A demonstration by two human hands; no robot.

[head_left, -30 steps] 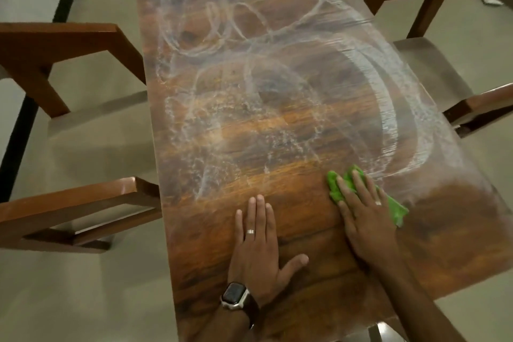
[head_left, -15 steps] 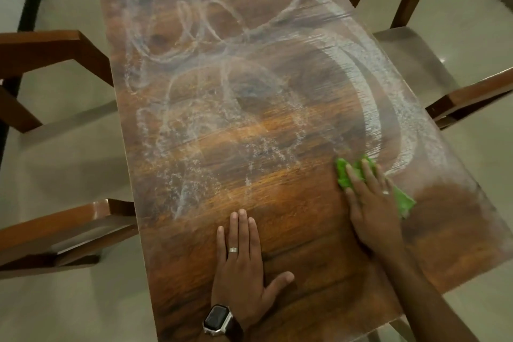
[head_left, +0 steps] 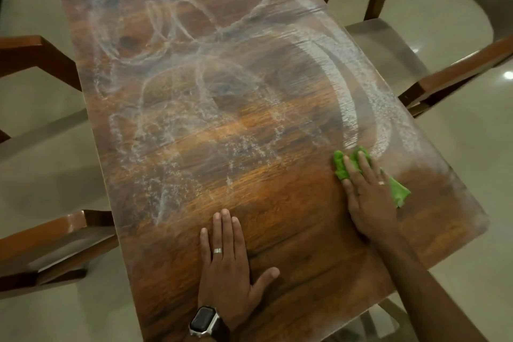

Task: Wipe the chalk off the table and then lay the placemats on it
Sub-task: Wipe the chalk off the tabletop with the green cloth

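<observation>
- The right hand presses a green cloth flat on the worktop, its grip wide with fingers straight; the left hand rests flat, holding nothing.
- Chalk covers the middle and far worktop; the near end looks clean.
- Best to use overlapping strokes with firm, even pressure.
- No placemats are in view.

chair – wooden arms, near left of the floor's view | second chair – further back on that side | third chair – pale seat, right | floor – glossy beige tile
</observation>
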